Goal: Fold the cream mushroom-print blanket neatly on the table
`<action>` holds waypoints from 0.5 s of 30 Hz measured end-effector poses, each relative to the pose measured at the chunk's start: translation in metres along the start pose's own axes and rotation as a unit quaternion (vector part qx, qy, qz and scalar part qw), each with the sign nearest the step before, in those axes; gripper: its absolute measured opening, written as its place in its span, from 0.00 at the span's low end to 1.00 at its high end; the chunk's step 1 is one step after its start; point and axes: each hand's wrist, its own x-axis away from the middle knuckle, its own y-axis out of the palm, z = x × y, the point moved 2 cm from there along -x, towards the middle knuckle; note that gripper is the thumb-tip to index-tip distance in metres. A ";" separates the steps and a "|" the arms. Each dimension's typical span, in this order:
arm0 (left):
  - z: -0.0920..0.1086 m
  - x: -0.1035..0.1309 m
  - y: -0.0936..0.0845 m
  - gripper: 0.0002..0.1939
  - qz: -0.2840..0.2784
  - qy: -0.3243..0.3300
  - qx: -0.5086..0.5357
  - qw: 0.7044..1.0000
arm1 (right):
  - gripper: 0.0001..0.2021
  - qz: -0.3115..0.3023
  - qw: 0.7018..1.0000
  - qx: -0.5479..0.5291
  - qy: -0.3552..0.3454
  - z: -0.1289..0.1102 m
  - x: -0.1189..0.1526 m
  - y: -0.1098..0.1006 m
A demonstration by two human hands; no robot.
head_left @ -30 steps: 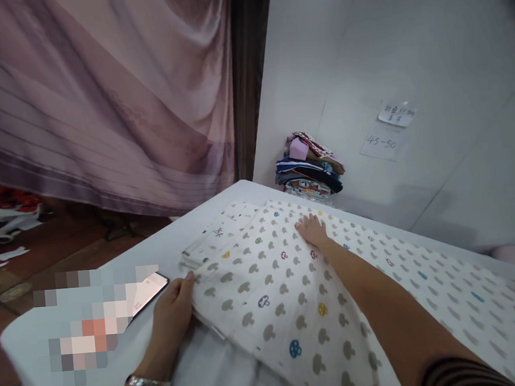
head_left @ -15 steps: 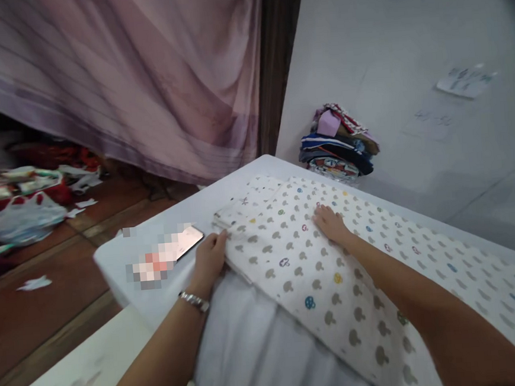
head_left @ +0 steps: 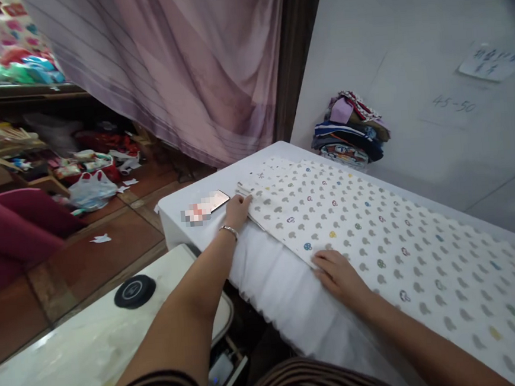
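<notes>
A long white cloth [head_left: 376, 231] printed with grey mushroom shapes and a few coloured ones lies spread along the white-covered table. Its near left corner is pinched by my left hand [head_left: 240, 209], which wears a metal-looking bracelet [head_left: 229, 231]. Further along the front edge, my right hand [head_left: 341, 272] has its fingers on top and its thumb near the rim, closed on the cloth. Another part of the fabric with small dark prints shows at the far left end. Left of my left hand lies a phone [head_left: 219, 201], its screen partly pixelated.
A white side table [head_left: 91, 343] at the lower left bears a round black object [head_left: 134, 290]. Folded clothes [head_left: 350, 129] are stacked by the wall. A pink curtain [head_left: 212, 71] hangs behind the table. Plastic bags [head_left: 92, 191] and a magenta roll [head_left: 15, 230] are on the floor.
My right hand has come from flat on the middle of the cloth to its front edge. My left hand keeps the corner. The view has shifted left, and the cloth's front edge lies straighter.
</notes>
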 end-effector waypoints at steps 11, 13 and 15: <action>0.038 0.049 -0.018 0.13 -0.050 0.209 -0.136 0.967 | 0.11 0.007 0.994 0.103 0.047 -0.012 0.029 -0.011; 0.045 0.079 -0.011 0.12 -0.139 0.315 -0.130 0.930 | 0.12 0.001 0.994 0.087 0.064 -0.010 0.031 -0.012; 0.050 0.107 -0.002 0.11 -0.213 0.410 -0.126 0.878 | 0.13 -0.001 0.995 0.047 0.084 -0.008 0.031 -0.014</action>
